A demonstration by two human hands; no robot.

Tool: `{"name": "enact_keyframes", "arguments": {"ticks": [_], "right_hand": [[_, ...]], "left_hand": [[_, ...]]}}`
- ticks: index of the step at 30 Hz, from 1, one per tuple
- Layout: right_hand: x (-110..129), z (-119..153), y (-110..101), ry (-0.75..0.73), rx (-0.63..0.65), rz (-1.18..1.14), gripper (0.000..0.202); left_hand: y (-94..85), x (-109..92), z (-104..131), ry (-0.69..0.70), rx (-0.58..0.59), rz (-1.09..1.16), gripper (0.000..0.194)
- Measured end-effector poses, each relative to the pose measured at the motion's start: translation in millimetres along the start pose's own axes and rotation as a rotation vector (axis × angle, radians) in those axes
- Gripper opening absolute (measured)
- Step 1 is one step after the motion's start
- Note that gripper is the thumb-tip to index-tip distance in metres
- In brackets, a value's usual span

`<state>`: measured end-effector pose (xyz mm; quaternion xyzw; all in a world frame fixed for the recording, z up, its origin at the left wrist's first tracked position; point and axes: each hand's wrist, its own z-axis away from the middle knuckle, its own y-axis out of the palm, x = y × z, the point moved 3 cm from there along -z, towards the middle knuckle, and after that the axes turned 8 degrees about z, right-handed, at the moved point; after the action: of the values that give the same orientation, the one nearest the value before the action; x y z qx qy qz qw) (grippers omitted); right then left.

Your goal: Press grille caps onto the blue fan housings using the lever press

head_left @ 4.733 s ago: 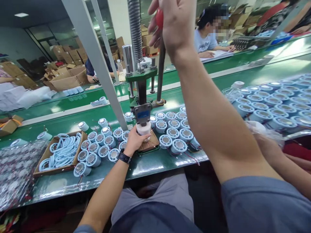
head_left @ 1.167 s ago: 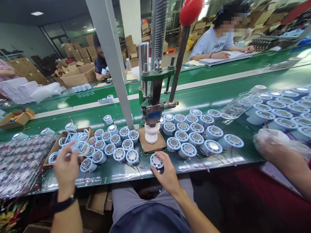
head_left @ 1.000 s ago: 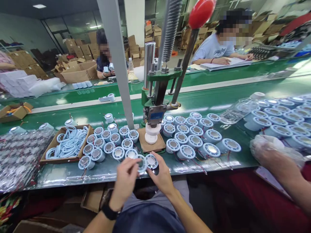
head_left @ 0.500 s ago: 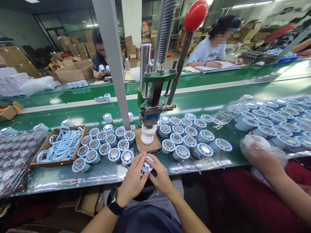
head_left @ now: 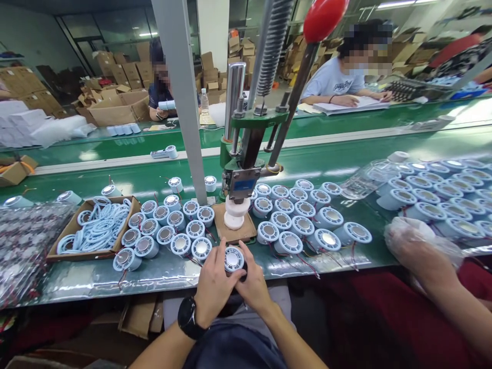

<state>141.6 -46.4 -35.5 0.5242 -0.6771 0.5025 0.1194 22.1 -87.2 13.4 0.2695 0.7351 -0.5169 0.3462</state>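
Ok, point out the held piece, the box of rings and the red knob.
Held piece (head_left: pixel 234 259), head view: its silver top disc.
Box of rings (head_left: pixel 92 255), head view: its front wall.
Red knob (head_left: pixel 325 19), head view: its rounded middle.

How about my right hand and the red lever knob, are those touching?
Apart. The head view shows your right hand low, at the blue cylinder, while the red knob stands well above, with a plain gap between.
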Motion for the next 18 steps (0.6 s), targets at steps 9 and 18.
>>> {"name": "enact_keyframes", "arguments": {"ticks": [9,18], "right_hand": [[3,-1,0,0.045,0.008,-0.046,0.08],[-1,0,1,0.042,0.071,-0.029,0.073]], "left_hand": [[5.6,-4,3,-0.109,0.023,0.093,0.051],[16.7,7,9,-0.13,0.093,0.125,0.053]]}}
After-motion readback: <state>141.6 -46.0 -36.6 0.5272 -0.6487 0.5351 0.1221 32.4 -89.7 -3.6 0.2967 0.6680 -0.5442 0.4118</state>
